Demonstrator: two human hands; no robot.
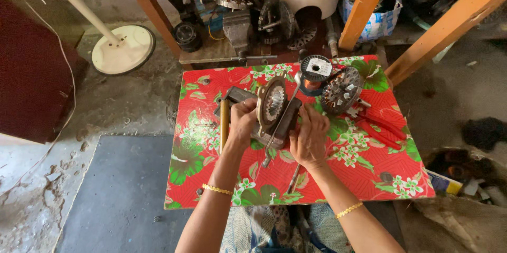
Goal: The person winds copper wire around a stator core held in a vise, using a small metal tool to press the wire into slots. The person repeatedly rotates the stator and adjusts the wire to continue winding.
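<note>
On the floral red counter [369, 174], the left hand [242, 122] and right hand [309, 136] close fingers around the winding machine [274, 110]; a wire spool [316, 67] and stator [342, 90] sit just behind.

Both forearms reached up into view, each wrist ringed by a thin gold bangle. The left hand [242, 121] was raised, fingers curled inward and closed in a grip. The right hand [310, 136] sat just beside it, back toward the camera, fingers bent forward.

stator [342, 90] and spool [315, 68] behind — near tabletop [369, 179] open
</note>
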